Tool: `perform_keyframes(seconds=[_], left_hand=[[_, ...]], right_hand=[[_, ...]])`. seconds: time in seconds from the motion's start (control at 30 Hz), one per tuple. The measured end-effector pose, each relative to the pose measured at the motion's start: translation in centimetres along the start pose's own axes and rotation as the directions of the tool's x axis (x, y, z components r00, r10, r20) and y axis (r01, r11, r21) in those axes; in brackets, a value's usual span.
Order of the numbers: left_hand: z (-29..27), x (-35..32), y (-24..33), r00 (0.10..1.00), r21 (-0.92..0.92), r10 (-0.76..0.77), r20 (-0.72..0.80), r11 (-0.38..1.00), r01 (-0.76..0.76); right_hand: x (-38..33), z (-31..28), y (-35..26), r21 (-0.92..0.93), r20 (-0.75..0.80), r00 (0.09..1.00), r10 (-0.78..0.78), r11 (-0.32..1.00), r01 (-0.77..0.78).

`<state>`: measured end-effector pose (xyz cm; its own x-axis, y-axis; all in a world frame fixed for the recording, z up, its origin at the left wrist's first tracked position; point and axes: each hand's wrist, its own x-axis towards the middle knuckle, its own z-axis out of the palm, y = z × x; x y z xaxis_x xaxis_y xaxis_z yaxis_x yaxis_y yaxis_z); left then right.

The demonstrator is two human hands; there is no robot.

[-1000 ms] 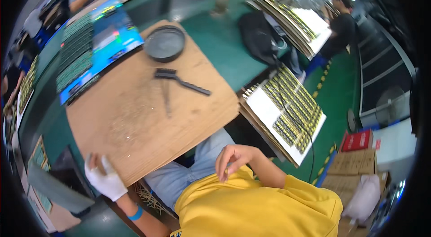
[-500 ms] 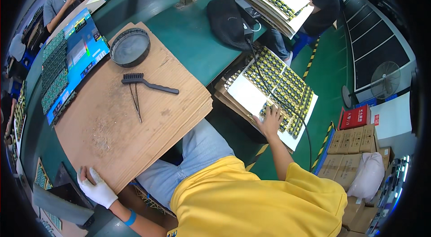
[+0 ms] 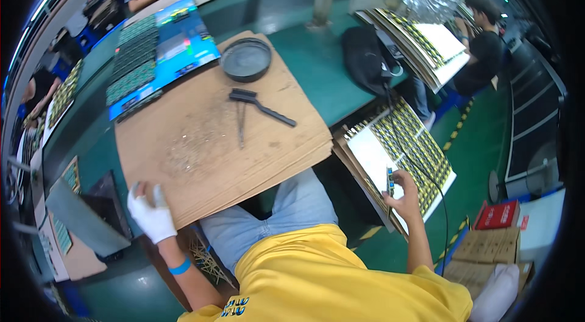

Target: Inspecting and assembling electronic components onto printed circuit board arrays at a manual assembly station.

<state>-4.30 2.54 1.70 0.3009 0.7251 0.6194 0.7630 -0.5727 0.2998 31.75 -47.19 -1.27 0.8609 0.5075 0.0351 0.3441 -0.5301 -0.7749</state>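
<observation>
Your right grip is narrow, thumb and fingers pinching a small component strip that stands roughly upright over the near side of the white sheet. To hold it well, pinch only its edges, lightly, and keep your knuckles off the rows of yellow-and-black parts just beside it. Mind the black cable crossing those rows; a sleeve or wrist could snag it.

Your gloved left grip is at the near left corner of the cardboard lying on the counter; you can't tell from here whether it clasps that edge or only rests there. A light, steady touch seems best, since the brush and tweezers lie loose toward the cardboard's right edge.
</observation>
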Motion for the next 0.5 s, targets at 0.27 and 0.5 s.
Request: perform_keyframes(seconds=[0.27,0.5], left_hand=[[-3.3,-3.1,12.4,0.783,-0.836,0.33,0.528,0.364,0.41],[-4.1,-2.9,12.2,0.741,-0.729,0.069,0.668,-0.144,0.67]], right_hand=[[4.0,10.2,-18.9,0.925,0.055,0.955,-0.292,0.375,0.061],[7.3,19.5,-27.6,0.988,0.095,0.933,-0.348,0.147,-0.045]])
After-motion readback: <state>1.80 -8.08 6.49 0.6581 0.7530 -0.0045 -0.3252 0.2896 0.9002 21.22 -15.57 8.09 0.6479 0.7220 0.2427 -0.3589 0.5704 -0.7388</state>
